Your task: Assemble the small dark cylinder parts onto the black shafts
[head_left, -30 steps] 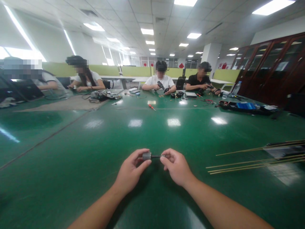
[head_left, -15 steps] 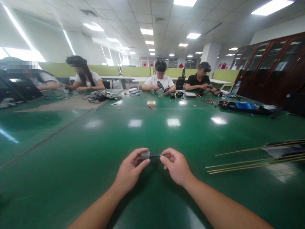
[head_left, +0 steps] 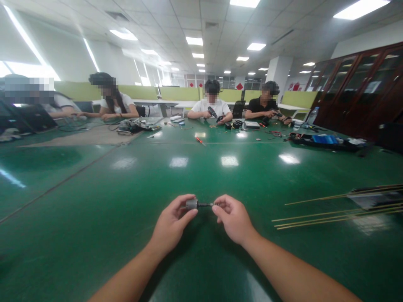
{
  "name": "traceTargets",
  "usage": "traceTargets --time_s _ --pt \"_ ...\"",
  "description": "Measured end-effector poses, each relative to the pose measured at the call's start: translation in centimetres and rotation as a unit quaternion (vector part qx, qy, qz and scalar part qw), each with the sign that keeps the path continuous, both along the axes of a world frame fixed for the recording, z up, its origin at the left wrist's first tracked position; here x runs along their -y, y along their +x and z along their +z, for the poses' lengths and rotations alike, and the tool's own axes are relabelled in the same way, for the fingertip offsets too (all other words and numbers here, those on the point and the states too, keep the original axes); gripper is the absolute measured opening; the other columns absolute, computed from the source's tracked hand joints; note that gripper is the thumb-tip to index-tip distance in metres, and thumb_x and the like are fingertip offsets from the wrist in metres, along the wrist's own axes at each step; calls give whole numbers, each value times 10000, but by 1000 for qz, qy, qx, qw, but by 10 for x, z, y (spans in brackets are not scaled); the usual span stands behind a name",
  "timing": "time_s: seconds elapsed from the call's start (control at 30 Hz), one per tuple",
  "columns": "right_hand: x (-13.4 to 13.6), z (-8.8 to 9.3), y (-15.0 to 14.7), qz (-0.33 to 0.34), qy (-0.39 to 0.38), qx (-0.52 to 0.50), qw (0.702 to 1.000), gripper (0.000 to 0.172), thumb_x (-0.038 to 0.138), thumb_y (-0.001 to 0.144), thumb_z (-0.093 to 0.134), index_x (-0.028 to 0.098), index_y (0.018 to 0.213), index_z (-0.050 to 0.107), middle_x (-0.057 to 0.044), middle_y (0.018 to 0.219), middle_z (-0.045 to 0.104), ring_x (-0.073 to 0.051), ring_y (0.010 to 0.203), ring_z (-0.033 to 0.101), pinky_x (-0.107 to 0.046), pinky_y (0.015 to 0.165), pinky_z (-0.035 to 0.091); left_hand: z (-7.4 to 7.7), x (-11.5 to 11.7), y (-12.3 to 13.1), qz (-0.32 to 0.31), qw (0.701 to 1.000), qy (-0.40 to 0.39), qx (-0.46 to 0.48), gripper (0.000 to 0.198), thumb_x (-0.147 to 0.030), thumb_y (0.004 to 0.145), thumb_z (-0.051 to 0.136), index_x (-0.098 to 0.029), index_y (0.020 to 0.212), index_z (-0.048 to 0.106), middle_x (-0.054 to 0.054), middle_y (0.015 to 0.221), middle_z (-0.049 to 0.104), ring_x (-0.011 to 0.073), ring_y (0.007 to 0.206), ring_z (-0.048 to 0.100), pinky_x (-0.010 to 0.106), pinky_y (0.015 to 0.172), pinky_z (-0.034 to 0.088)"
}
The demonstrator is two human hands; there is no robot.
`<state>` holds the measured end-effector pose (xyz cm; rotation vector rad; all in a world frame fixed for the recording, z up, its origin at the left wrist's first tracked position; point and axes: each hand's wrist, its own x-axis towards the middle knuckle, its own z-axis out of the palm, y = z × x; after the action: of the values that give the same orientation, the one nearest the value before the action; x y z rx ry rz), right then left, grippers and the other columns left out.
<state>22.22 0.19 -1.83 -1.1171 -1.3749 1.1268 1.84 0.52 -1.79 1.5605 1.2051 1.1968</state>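
Note:
My left hand [head_left: 171, 222] pinches a short grey metal cylinder [head_left: 192, 204] between thumb and fingers. A thin dark shaft [head_left: 204, 205] runs to the right out of that cylinder. On the shaft's far end the fingertips of my right hand [head_left: 233, 218] are closed, and they partly hide that end. The piece is held level, a little above the green tabletop [head_left: 201, 176]. What kind of part it is, I cannot make out for certain.
Several thin brass-coloured rods [head_left: 315, 220] lie to the right. An orange-handled screwdriver [head_left: 199, 140] rests farther off. Across the table, people work among tools; one person [head_left: 211, 110] holds a power drill [head_left: 212, 112]. A black tray with blue items [head_left: 327, 140] stands at the right.
Both hands keep nearly the same place and the same hold. The grey cylinder has turned or tilted very slightly in my left fingers.

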Motion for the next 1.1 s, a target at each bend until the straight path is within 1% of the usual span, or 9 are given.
traceTargets --time_s 0.17,0.53,0.67,0.73,0.8,0.87,0.93,1.0,1.1 --pt "-1 -2 0 2 2 2 1000 140 301 806 627 169 851 634 23 627 596 -123 530 556 -223 515 424 0 0 0 4 1000 2 0 423 -385 792 716 -176 1149 628 108 1132 689 265 1051 670 445 1030 497" --pt "-3 -2 1 3 -7 -12 1000 146 300 786 643 164 838 635 30 615 575 -121 524 554 -224 512 427 1 -1 1 10 1000 24 -4 356 -331 802 703 -183 1119 636 88 1134 670 245 1068 651 407 1027 485" --pt "-8 -5 1 -4 -23 -60 998 205 355 779 669 158 810 621 26 624 588 -104 490 538 -218 494 415 -1 -4 -2 22 999 23 14 335 -314 783 741 -186 1063 611 66 1087 660 213 1000 653 359 951 505" --pt "-11 -7 2 -14 -48 -106 993 295 448 814 639 159 768 601 24 588 579 -99 450 511 -219 465 397 0 -4 -2 29 999 27 33 306 -295 757 777 -187 966 582 43 1033 651 188 939 647 322 887 513" --pt "-14 -8 3 -22 -80 -154 985 411 551 855 566 170 699 563 35 501 528 -97 395 461 -220 422 360 1 -3 -1 37 997 25 55 306 -281 732 806 -182 823 531 21 950 646 157 859 624 277 821 506" --pt "-16 -9 4 -28 -101 -189 976 487 614 864 525 190 625 505 51 423 459 -92 350 406 -219 384 311 4 -2 -1 57 993 -9 108 394 -258 681 849 -173 688 465 13 874 652 132 789 596 231 761 490" --pt "-17 -9 4 -30 -106 -207 972 524 648 843 542 204 578 449 62 390 418 -83 328 377 -218 370 283 6 -2 -2 87 978 -54 183 470 -257 637 876 -166 601 416 14 807 653 126 758 590 201 710 485" --pt "-17 -9 3 -29 -104 -219 970 548 679 808 569 209 565 427 68 387 404 -79 321 371 -217 366 277 11 -2 -7 116 959 -87 244 416 -288 648 855 -161 592 463 14 764 640 129 736 597 191 654 498" --pt "-18 -9 0 -26 -101 -227 968 571 718 762 596 206 568 434 72 393 407 -77 317 374 -216 362 277 26 -2 -19 147 943 -105 279 196 -307 738 743 -159 741 614 25 799 649 128 709 615 200 617 539"
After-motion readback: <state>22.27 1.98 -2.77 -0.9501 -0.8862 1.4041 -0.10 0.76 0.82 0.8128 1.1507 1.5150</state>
